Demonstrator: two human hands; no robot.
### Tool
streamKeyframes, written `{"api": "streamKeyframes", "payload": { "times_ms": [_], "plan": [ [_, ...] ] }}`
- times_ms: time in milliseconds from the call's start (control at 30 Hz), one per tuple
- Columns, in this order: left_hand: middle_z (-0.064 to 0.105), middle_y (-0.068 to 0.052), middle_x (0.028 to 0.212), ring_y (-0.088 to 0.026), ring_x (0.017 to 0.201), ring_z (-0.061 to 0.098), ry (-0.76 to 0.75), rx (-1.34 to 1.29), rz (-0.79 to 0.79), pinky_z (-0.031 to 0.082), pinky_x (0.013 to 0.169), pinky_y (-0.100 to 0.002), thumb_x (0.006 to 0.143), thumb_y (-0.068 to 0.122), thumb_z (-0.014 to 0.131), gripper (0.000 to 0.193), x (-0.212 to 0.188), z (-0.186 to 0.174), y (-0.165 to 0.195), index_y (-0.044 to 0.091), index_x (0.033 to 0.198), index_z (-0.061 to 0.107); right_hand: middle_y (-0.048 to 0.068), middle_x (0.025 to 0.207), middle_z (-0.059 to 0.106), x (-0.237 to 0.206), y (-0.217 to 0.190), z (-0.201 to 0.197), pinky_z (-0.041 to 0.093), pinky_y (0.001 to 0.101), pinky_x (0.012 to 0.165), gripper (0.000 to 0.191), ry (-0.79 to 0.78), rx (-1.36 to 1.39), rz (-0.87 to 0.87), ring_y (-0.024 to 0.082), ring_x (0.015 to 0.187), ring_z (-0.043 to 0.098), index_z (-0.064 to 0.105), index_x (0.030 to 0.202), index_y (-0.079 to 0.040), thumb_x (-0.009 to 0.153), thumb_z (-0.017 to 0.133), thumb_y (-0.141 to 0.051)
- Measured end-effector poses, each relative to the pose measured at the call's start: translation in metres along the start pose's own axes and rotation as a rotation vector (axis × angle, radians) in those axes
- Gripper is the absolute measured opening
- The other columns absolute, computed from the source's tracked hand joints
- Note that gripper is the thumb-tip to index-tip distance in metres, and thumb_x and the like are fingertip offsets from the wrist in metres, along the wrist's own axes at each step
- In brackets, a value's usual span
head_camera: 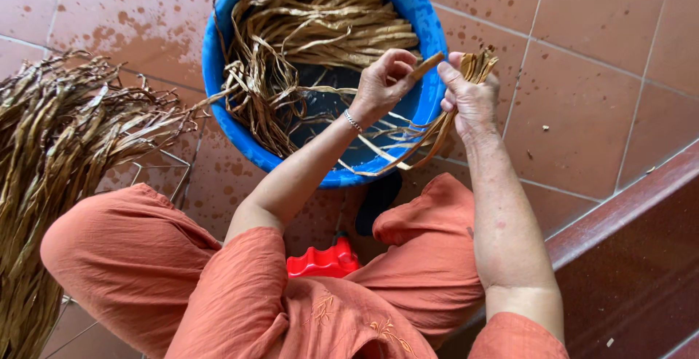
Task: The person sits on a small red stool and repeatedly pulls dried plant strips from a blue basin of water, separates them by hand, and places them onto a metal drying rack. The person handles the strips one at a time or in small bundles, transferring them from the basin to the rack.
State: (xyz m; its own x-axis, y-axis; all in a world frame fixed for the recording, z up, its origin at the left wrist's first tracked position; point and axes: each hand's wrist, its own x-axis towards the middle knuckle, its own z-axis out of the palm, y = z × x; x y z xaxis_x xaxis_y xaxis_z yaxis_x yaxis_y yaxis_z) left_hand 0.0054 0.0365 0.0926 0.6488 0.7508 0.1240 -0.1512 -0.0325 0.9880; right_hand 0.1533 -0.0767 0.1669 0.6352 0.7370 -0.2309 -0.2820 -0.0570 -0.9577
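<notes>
Over the blue basin (218, 75) of soaking strips: left hand (378, 86), fingers curled tight, pinching a small wooden-handled tool (428, 64). Right hand (470, 97) just beside, fingers pressed together round a bundle of dried leaf strips (477, 64), loose ends trailing into the basin.

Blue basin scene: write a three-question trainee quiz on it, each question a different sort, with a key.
1. True or false: the blue basin holds tan leaf strips and dark water.
2. The right hand has its grip on: A) a bundle of strips B) the red stool C) nothing.
3. Fill in: the left hand pinches a short brown ____.

Key:
1. True.
2. A.
3. Stick; it may be a tool handle, but that cannot be told from this view.
</notes>
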Motion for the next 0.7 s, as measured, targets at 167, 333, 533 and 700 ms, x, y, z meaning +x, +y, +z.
{"api": "streamKeyframes", "payload": {
  "times_ms": [167,333,533,700],
  "plan": [
    [0.073,-0.006,0.105,-0.009,0.091,0.069,-0.077,-0.566,-0.080,0.059,0.077,-0.028,0.096,0.009,0.075,0.035,-0.019,0.016,0.043,0.001,0.129,0.063,0.002,0.077,0.064,-0.020,-0.026,0.020,0.042,0.0258,0.045,0.009,-0.105,0.036,-0.117,0.009,0.058,0.057,0.069,0.103,-0.003,0.100,0.076,-0.008],
    [0.074,-0.006,0.100,-0.010,0.087,0.070,-0.147,-0.505,-0.079,0.060,0.078,-0.028,0.100,0.015,0.070,0.028,-0.019,0.036,0.061,-0.001,0.123,0.067,0.005,0.098,0.074,-0.032,-0.041,0.023,0.057,0.0268,0.069,0.018,-0.123,0.110,-0.099,0.012,0.082,0.069,0.073,0.112,0.000,0.103,0.069,-0.015],
    [0.069,-0.003,0.083,-0.007,0.074,0.061,-0.078,0.108,0.049,0.053,0.067,-0.025,0.107,0.021,0.059,0.025,-0.015,0.048,0.094,0.003,0.119,0.071,0.002,0.101,0.074,-0.047,-0.042,0.018,0.058,0.0231,0.078,0.023,-0.069,0.033,-0.111,0.010,0.090,0.070,0.075,0.109,-0.008,0.104,0.061,-0.025],
    [0.069,-0.020,0.077,-0.034,0.068,0.068,-0.005,0.626,0.296,0.053,0.064,-0.046,0.102,0.020,0.056,0.024,-0.025,0.048,0.117,0.006,0.116,0.070,0.006,0.095,0.070,-0.051,-0.029,0.026,0.054,0.0274,0.073,0.019,-0.073,0.235,-0.205,0.013,0.082,0.064,0.072,0.105,-0.001,0.107,0.065,-0.019]
  ]
}}
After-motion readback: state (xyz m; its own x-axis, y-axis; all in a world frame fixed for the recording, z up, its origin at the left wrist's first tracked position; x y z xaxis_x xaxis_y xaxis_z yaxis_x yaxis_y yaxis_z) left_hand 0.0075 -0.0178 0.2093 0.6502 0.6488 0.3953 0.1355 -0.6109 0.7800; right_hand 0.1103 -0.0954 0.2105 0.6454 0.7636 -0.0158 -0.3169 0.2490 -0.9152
